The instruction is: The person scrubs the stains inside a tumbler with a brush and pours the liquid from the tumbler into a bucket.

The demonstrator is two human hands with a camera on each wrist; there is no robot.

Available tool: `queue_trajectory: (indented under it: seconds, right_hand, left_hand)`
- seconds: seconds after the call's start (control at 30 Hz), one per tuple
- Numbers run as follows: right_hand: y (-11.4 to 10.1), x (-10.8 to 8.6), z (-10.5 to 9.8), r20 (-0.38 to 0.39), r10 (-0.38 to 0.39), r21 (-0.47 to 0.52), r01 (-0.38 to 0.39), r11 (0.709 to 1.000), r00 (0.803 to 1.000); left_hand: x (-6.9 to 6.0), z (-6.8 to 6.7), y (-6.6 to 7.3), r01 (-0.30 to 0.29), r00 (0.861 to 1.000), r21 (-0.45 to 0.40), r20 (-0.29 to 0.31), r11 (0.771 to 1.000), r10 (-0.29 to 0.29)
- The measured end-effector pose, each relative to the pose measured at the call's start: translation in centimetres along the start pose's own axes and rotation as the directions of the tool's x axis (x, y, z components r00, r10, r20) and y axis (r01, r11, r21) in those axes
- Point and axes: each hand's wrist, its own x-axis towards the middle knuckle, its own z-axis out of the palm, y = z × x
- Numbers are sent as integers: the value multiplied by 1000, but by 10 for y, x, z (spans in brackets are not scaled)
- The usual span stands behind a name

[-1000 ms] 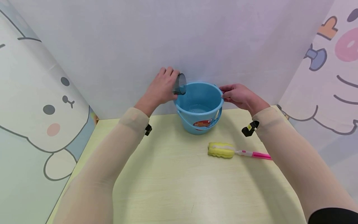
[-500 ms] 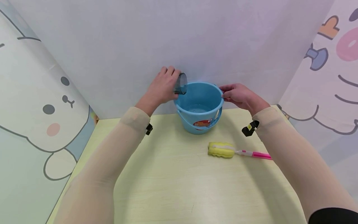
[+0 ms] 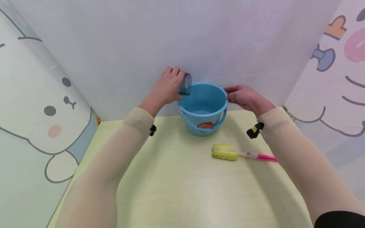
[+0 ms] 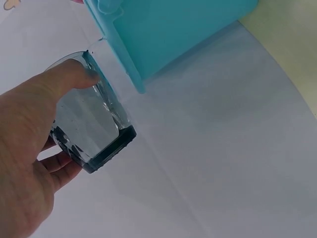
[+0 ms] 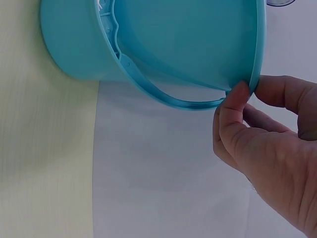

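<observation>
My left hand grips a dark see-through drinking glass, tipped on its side with its mouth toward the bucket. In the left wrist view the thumb lies along the wall of the glass, and clear liquid seems to show inside. The light blue bucket stands upright at the back of the table, the glass just above its left rim. A little water appears to lie on its bottom. My right hand pinches the rim on the right, beside the bucket's handle.
A bottle brush with a yellow sponge head and pink-and-white handle lies in front of the bucket, partly behind the right forearm. The pale wooden table meets a plain white wall at the back. Walls with cartoon prints stand on both sides.
My left hand has shifted slightly right and up with the tilted glass. The right hand keeps its pinch on the rim, and the bucket stays in place.
</observation>
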Motion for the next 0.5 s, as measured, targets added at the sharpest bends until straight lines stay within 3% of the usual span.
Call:
queue_trajectory:
  seconds: [0.5]
  right_hand:
    - [-2, -1, 1, -2, 6, -2, -6, 1000, 1000]
  left_hand:
    - [4, -6, 7, -30, 999, 58, 20, 998, 29]
